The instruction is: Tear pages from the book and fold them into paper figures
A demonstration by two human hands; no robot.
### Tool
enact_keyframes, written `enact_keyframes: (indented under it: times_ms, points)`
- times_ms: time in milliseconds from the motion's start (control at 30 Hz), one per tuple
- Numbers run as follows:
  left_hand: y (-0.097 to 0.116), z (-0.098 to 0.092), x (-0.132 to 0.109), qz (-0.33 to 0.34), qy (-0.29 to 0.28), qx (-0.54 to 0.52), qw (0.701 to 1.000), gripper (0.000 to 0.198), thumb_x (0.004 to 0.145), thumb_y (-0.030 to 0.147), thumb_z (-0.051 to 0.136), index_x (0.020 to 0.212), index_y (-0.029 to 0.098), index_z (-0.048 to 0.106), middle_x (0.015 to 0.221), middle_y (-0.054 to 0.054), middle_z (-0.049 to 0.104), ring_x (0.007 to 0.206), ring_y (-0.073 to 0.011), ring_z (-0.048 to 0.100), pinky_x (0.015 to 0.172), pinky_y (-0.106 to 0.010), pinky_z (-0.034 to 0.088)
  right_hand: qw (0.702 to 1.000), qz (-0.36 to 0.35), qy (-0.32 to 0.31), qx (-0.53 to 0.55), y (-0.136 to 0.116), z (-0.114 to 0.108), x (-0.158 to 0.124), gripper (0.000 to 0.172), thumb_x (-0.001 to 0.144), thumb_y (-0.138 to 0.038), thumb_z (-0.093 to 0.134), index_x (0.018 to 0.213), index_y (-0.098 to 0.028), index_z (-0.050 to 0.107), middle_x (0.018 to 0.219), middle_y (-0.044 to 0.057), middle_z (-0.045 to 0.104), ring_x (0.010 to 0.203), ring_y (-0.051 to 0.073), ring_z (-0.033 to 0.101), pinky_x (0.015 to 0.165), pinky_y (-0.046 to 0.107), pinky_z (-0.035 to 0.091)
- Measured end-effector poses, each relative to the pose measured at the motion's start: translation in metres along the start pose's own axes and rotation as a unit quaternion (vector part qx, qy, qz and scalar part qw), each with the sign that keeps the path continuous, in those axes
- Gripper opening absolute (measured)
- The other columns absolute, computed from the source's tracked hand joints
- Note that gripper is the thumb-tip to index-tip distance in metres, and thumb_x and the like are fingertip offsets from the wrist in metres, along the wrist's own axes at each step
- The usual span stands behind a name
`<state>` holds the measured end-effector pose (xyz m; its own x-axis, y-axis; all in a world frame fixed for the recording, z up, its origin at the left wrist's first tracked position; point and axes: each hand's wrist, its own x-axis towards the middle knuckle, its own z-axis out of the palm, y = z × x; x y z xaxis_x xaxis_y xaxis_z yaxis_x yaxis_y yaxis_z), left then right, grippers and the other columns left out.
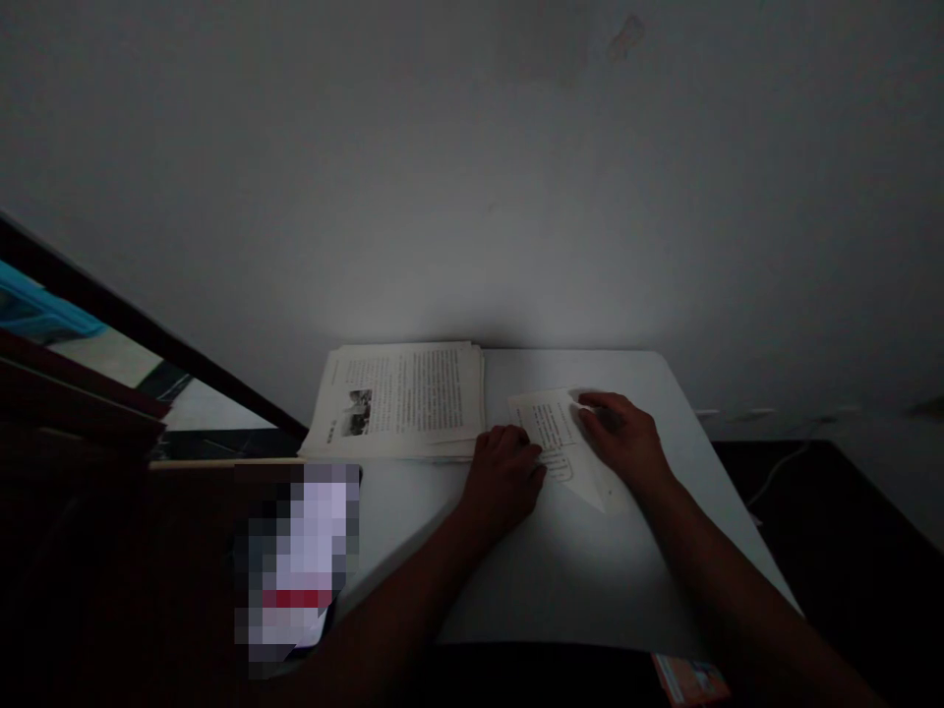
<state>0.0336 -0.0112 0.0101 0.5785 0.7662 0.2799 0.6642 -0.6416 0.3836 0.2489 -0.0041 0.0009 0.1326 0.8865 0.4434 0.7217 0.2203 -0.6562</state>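
Note:
A printed paper sheet (pixel 552 425) with folded, slanting edges lies on a white table in front of me. My left hand (pixel 507 474) is closed, its curled fingers pressing on the sheet's left side. At the sheet's right edge is my right hand (pixel 625 433), thumb and forefinger bent close together around the paper's margin. Its other fingers are partly hidden behind the hand. A pointed lower part of the sheet reaches toward me between my forearms. Left of the hands rests a stack of printed pages (pixel 409 398), with a small picture on the top page.
The white table (pixel 553 590) stands against a grey wall (pixel 472 197). At its left edge lies a phone-like device with a blurred-out screen (pixel 314 531). Something orange (pixel 691 678) shows below the front edge. A pale cable (pixel 786 467) runs at the right. The light is dim.

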Motion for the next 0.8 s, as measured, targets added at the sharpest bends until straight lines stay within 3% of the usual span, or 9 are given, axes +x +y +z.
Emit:
enact_keyframes:
  times_ms: [167,500,800]
  points:
    - [-0.002,0.0,0.0,-0.002,0.003,-0.016,1.0,0.022,0.082,0.027,0.057,0.101,0.019,0.062,0.104,-0.007,0.055,0.101,-0.0228,0.047,0.088,-0.041,0.039,0.997,-0.018,-0.007,-0.078,0.009,0.001,0.0,0.036,0.082,-0.037,0.055,0.112,-0.019,0.061,0.106,0.012,0.065,0.101,0.027,0.058,0.09,0.048,0.046]
    - [-0.002,0.0,0.0,-0.006,0.006,-0.026,1.0,0.021,0.08,0.026,0.058,0.099,0.02,0.063,0.104,-0.007,0.055,0.102,-0.0227,0.048,0.089,-0.042,0.038,0.998,0.044,0.025,0.034,0.004,0.002,-0.003,0.037,0.08,-0.036,0.058,0.113,-0.02,0.058,0.103,0.01,0.066,0.093,0.023,0.063,0.086,0.042,0.05]
    - [-0.003,0.0,0.0,-0.002,0.01,-0.022,1.0,0.019,0.081,0.026,0.057,0.098,0.02,0.064,0.105,-0.007,0.055,0.104,-0.0223,0.047,0.09,-0.041,0.037,0.998,-0.002,-0.004,-0.055,0.013,0.002,-0.001,0.043,0.079,-0.037,0.059,0.118,-0.019,0.056,0.11,0.012,0.065,0.104,0.028,0.058,0.093,0.05,0.043]
